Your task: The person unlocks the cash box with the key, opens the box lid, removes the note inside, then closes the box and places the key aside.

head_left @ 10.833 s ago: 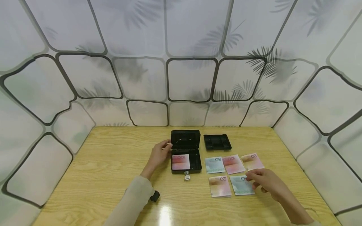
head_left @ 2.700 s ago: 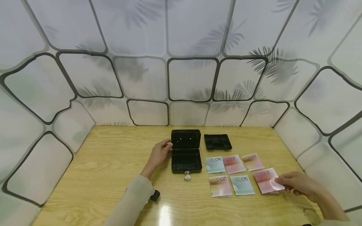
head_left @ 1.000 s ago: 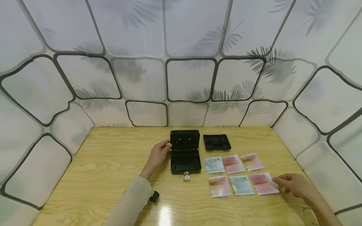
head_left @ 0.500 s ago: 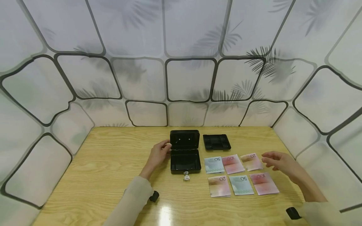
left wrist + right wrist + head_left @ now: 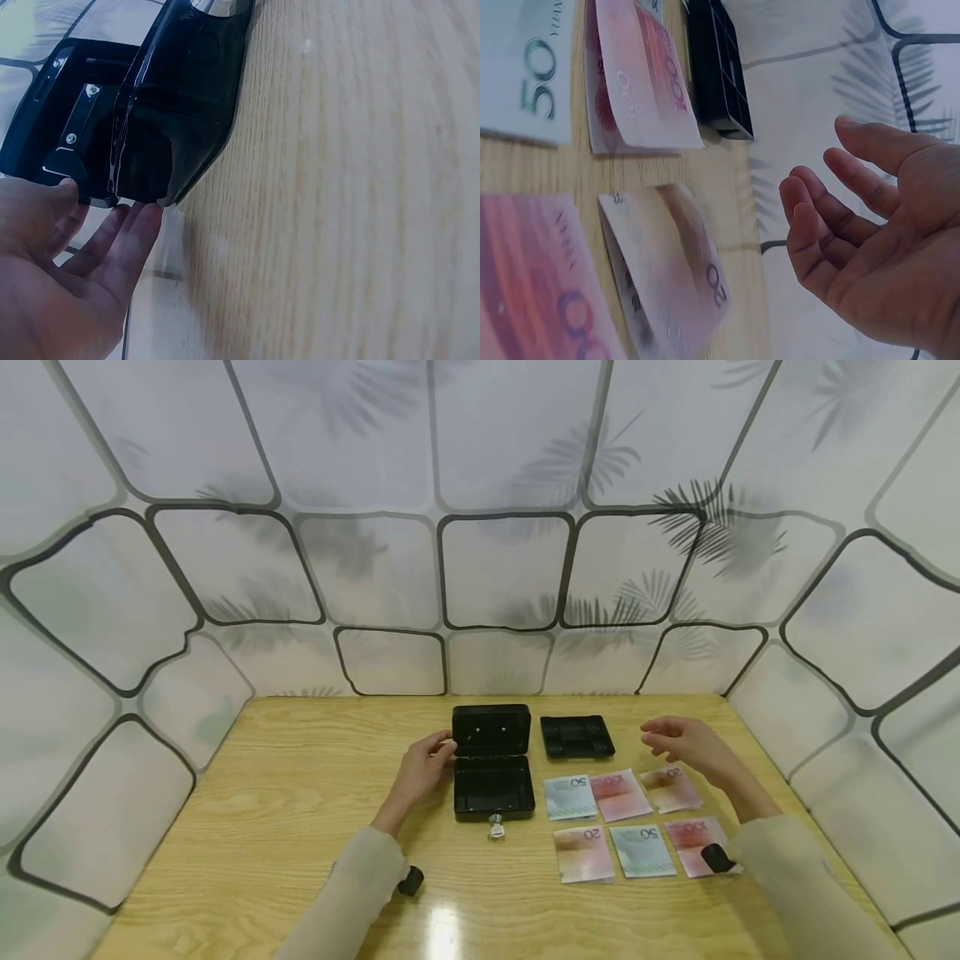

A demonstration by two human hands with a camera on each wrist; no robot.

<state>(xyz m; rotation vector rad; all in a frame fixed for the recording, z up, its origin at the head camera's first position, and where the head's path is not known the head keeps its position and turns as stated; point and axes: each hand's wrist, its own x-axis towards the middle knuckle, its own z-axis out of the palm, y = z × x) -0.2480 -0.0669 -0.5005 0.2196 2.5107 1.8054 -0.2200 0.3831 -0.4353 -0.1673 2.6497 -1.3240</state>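
A small black cash box [image 5: 493, 787] stands with its lid [image 5: 491, 728] raised and a key in its front lock [image 5: 496, 827]. At its left side, my left hand [image 5: 423, 770] touches the lid's edge with relaxed fingers; in the left wrist view the fingertips [image 5: 154, 214] meet the box's side near the hinge. My right hand [image 5: 690, 745] hovers behind a folded 20 note [image 5: 672, 789], fingers loosely bent and holding nothing. To its left lies a black compartment tray [image 5: 576, 737]. The front right 100 note [image 5: 686, 839] is partly covered by the right wrist's black device.
Folded notes lie in two rows right of the box: a 50 note [image 5: 568, 798] and a 100 note [image 5: 621, 795] behind, a 20 note [image 5: 582, 855] and a 50 note [image 5: 642, 852] in front. A patterned curtain [image 5: 502, 568] surrounds the wooden table [image 5: 300, 810].
The 100 note seen in the cash box earlier now lies at the front row's right end. My right hand has released it and moved back and left, past the 20 note. The left hand stays put.
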